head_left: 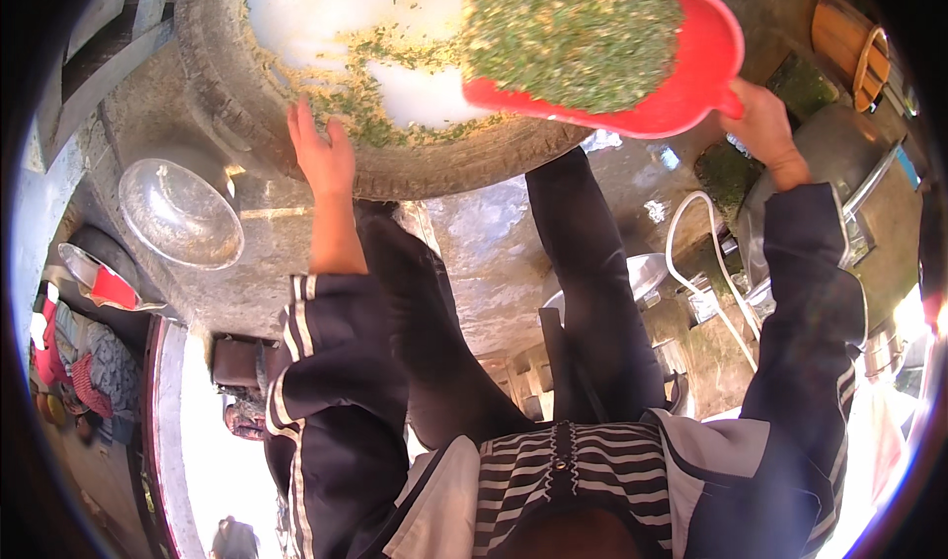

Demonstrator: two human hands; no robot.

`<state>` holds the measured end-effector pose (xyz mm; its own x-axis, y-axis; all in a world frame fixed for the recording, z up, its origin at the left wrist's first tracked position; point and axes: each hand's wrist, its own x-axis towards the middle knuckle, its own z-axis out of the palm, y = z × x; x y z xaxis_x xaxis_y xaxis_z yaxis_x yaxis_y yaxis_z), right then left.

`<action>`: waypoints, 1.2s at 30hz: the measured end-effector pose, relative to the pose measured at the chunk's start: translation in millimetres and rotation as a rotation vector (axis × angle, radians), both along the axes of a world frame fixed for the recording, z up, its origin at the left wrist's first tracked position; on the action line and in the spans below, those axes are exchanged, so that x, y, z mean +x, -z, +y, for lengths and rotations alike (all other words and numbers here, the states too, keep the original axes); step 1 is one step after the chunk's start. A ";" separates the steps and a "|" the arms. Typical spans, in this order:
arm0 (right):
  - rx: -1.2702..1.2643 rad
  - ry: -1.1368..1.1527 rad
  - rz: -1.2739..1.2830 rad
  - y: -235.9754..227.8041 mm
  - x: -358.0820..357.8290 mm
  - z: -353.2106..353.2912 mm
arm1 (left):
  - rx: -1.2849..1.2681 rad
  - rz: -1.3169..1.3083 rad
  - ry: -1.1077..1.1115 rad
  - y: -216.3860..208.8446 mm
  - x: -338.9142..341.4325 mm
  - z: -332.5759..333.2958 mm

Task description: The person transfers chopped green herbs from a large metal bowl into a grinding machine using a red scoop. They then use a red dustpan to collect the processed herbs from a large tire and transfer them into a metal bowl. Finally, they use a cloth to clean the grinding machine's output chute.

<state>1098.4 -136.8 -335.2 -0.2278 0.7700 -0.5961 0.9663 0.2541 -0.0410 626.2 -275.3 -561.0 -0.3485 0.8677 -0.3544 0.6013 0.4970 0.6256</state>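
My right hand [765, 129] grips the short handle of a red plastic scoop [713, 36] at the upper right. The scoop bears a heap of finely chopped greens [573, 40], slightly blurred, and overlaps the right side of a big round trough [444, 169] with a thick, tyre-like wall. Inside the trough, chopped green bits and yellowish meal [360, 115] lie scattered on a whitish surface [306, 6]. My left hand [324, 149] is at the trough's near-left rim, fingers stretched out and holding nothing. Whether it touches the rim I cannot tell.
A clear plastic basin [183, 213] stands on the floor at left. My legs [592, 253] are just below the trough. Toward the right are a white hose [681, 223], a large metal vessel [839, 154] and a wooden bucket [849, 50]. A metal bowl [647, 273] sits behind my leg.
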 end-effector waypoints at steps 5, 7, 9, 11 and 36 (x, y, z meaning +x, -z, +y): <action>0.067 0.000 -0.134 -30.2 38.0 25.4 | -0.602 -0.016 -0.289 43.6 26.1 30.4; 0.069 -0.008 -0.143 -33.6 40.0 32.1 | -0.690 0.089 -0.256 69.6 45.2 19.9; 0.074 -0.020 -0.097 -34.3 31.0 31.8 | -0.692 0.126 -0.175 82.4 60.0 1.8; 0.071 -0.004 -0.109 -33.4 33.2 31.8 | -0.803 0.131 -0.134 74.7 90.5 -5.0; 0.087 0.140 -0.033 -26.9 76.7 -1.8 | 0.240 -0.128 0.304 34.4 196.6 117.5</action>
